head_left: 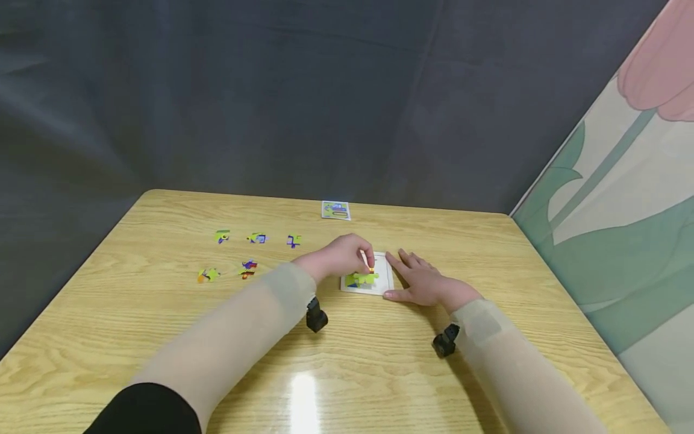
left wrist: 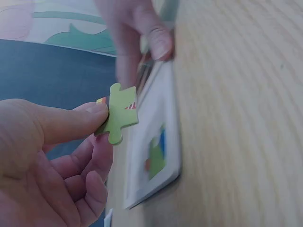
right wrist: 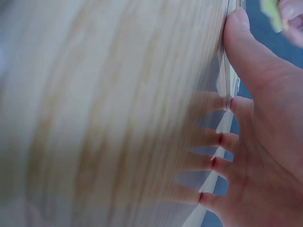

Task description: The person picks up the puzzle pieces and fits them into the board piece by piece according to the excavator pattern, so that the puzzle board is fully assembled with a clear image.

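A green jigsaw piece [left wrist: 122,113] with a small red-and-white mark is pinched between the thumb and fingers of my left hand [head_left: 343,255]. The hand holds it above a white puzzle tray [head_left: 385,278]. Inside one corner of the tray lies a green and blue piece [left wrist: 156,161]. My right hand [head_left: 425,284] touches the tray's right edge, thumb at the near corner and fingers spread along the side. In the right wrist view its fingertips [right wrist: 211,201] meet the table.
Several loose jigsaw pieces lie to the left on the wooden table [head_left: 379,374], among them a green one with orange [head_left: 208,275] and a blue one [head_left: 293,240]. A small picture card [head_left: 336,210] lies near the far edge, before a dark curtain [head_left: 282,108].
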A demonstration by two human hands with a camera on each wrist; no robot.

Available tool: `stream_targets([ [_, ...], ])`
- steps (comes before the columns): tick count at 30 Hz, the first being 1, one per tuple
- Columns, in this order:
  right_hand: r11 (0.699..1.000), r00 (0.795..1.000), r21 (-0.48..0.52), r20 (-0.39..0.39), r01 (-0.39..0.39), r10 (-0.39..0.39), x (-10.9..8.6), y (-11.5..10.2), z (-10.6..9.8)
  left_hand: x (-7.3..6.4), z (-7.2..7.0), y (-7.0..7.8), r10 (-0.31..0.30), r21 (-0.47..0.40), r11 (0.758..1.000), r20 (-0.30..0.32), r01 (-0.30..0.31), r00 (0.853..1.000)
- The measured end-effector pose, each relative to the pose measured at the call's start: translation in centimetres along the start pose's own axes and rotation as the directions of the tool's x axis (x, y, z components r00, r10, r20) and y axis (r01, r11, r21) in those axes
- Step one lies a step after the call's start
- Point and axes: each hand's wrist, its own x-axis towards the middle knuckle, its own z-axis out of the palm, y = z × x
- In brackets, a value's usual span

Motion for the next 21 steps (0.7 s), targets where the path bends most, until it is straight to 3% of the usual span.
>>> stream_targets([
  [7, 1.0, 1.0, 0.016, 0.004, 0.006, -0.006, -0.2, -0.4, -0.2, 1.1, 1.4, -0.2, -0.008, 0.056, 0.998, 0.022, 0.007, 1.0],
  [17, 1.0, 1.0, 0.018, 0.002, -0.01, 0.01, -0.2, -0.4, -0.3, 1.2, 1.6, -0.9, -0.012, 0.059, 0.998, 0.05, 0.009, 0.999],
  [21, 1.0, 1.0, 0.027, -0.001, -0.007, 0.007, -0.2, -0.4, -0.2, 1.1, 1.7, -0.9, 0.005, 0.118, 0.993, 0.064, -0.012, 0.998],
])
